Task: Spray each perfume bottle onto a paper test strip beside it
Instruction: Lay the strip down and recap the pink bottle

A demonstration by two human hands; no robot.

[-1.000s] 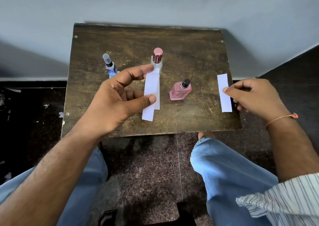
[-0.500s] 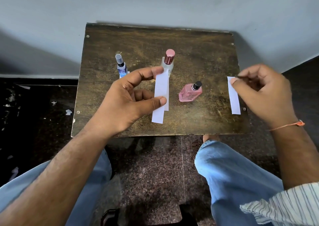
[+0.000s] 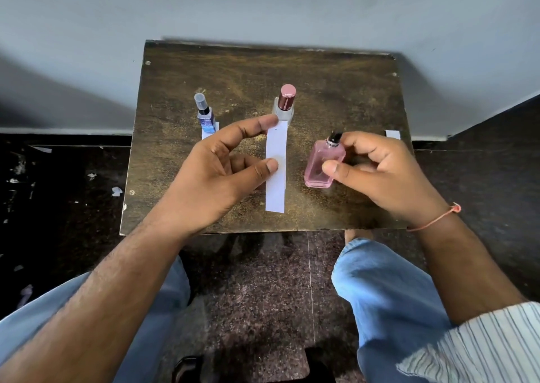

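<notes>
Three perfume bottles are on a small dark wooden table [image 3: 336, 90]. A blue bottle [image 3: 205, 116] with a clear cap stands at the left, with a strip [image 3: 215, 126] partly hidden behind it. A clear bottle with a rose cap [image 3: 285, 103] stands in the middle. My left hand [image 3: 222, 175] pinches a white paper strip [image 3: 275, 189] by its left edge, in front of that middle bottle. My right hand [image 3: 382, 175] grips the flat pink bottle [image 3: 318, 163], fingers at its black nozzle. Another strip [image 3: 392, 134] peeks out behind my right hand.
The table stands against a pale wall [image 3: 263, 8]. Dark speckled floor [image 3: 257, 295] lies below, with paper scraps [image 3: 116, 191] at the left. My knees in blue jeans [image 3: 388, 292] sit just under the table's near edge.
My right hand left the strip at the table's right edge, moved left and took hold of the pink bottle. My left hand still holds the middle strip.
</notes>
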